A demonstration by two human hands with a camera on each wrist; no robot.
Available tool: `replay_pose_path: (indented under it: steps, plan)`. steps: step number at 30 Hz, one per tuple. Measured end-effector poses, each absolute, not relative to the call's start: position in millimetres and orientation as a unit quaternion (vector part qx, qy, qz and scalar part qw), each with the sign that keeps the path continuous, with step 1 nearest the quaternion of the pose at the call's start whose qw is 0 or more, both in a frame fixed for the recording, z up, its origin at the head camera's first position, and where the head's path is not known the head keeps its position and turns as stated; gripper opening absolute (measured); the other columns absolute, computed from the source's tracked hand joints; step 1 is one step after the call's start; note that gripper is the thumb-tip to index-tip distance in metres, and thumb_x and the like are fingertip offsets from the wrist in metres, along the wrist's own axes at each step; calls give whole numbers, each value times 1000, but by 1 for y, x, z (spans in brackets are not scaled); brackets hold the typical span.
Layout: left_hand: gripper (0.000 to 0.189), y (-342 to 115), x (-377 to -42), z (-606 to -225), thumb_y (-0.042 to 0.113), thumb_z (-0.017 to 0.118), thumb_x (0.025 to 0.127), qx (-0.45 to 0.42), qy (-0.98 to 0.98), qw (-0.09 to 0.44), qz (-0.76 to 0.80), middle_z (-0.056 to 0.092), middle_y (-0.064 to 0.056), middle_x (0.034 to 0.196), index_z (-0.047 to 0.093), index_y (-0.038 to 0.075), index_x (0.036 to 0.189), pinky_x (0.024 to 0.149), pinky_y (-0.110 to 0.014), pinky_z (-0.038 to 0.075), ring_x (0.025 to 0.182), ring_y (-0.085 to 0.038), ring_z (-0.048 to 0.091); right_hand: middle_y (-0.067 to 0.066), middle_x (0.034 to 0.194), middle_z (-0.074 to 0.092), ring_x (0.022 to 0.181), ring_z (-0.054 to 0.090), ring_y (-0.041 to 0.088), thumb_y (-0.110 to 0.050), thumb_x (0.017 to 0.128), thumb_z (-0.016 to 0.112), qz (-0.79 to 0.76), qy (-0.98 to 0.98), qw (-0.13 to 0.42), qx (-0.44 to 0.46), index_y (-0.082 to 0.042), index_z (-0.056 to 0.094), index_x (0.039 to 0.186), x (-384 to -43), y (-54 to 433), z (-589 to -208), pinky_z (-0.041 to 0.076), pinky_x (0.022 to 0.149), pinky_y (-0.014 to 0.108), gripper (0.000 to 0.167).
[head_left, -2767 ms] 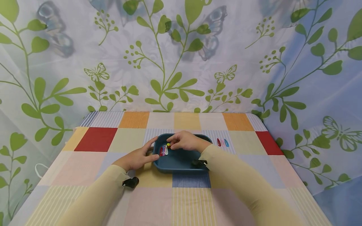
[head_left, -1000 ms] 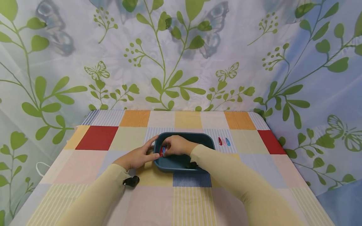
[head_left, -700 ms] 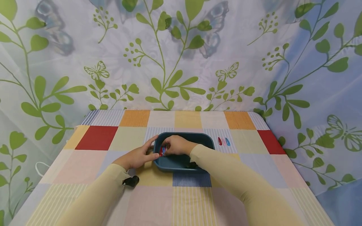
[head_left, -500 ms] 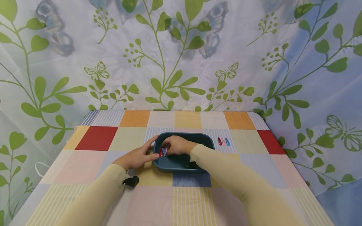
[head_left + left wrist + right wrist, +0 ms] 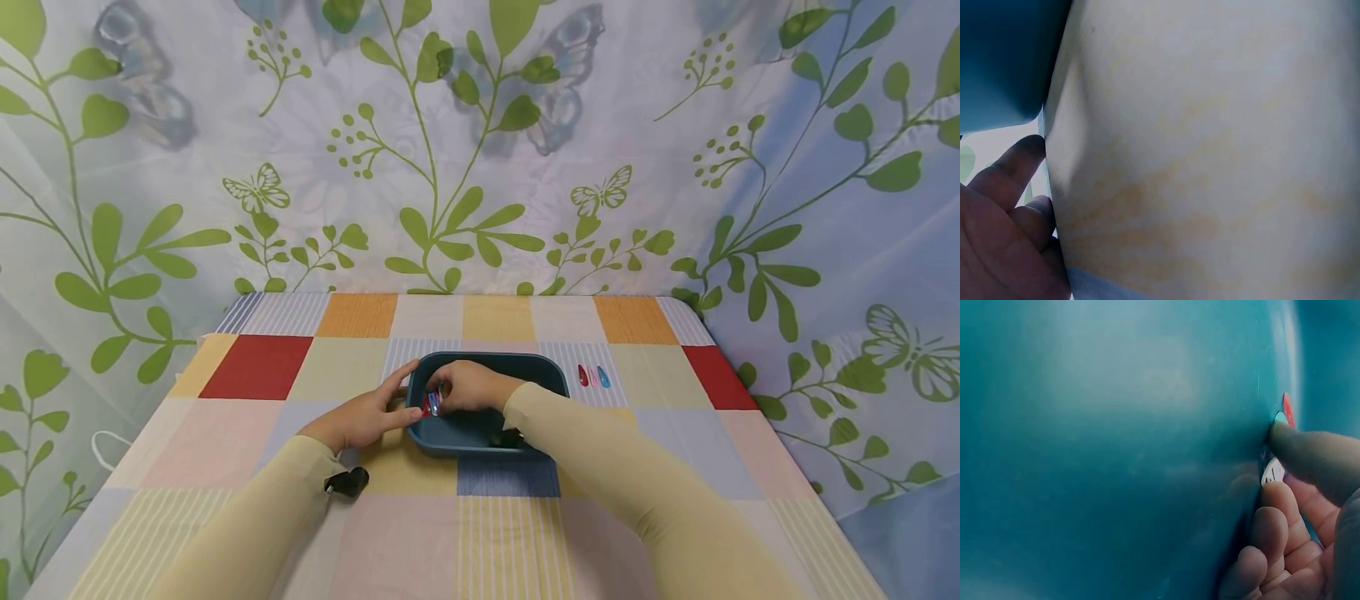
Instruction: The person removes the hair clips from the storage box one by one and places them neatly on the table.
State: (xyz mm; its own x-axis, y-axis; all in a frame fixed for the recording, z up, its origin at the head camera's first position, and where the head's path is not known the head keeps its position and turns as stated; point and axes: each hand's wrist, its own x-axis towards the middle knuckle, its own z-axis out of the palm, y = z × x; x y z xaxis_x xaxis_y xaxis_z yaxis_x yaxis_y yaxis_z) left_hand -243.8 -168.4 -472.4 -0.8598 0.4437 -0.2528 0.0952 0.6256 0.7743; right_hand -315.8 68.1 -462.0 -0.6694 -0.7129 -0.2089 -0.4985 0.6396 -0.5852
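Hair clips (image 5: 433,404) sit inside the blue tray (image 5: 465,435) at its left end, where the right hand (image 5: 471,387) pinches them, maybe to line them up. The left hand (image 5: 363,418) is spread wide at the tray's left edge. Next seems to need small, soft finger moves and a still tray.

Right hand (image 5: 471,386) hides part of the small clips (image 5: 430,407) under its fingers; count unclear, can't tell if one is pinched. Right sleeve (image 5: 622,475) blocks part of the tray (image 5: 465,452) near that wrist. Loose clips (image 5: 583,376) to the right of that hand too small for detail. Both sleeves run off the bottom. Left hand (image 5: 1007,212) cut off at left and bottom in left wrist view; right hand cropped at right in its own.
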Motion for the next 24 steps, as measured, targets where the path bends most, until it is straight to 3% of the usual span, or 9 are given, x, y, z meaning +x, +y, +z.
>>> replay_pose_path:
  steps: [7,20,24]
  plan:
    - [90,-170,-244,-472,59,63,101,162,876,212,401,41,-19,166,5,47,168,120,-74,28,153,-45,40,-4,85,70,76,61,8,-30,85,89,-245,883,210,-340,-9,74,122,-316,66,-463,50,68,22,45]
    - [88,-168,-243,-471,53,65,101,152,874,215,409,42,-17,166,7,50,166,121,-73,27,154,-43,39,-2,86,66,78,59,11,-7,85,79,-254,874,231,-343,-6,72,123,-317,68,-463,49,67,22,39]
    - [88,-168,-243,-472,54,65,102,154,873,215,409,41,-17,166,6,50,166,122,-71,28,154,-42,40,-2,86,66,76,58,11,-8,85,79,-258,870,233,-350,-6,72,123,-318,69,-463,48,66,22,40]
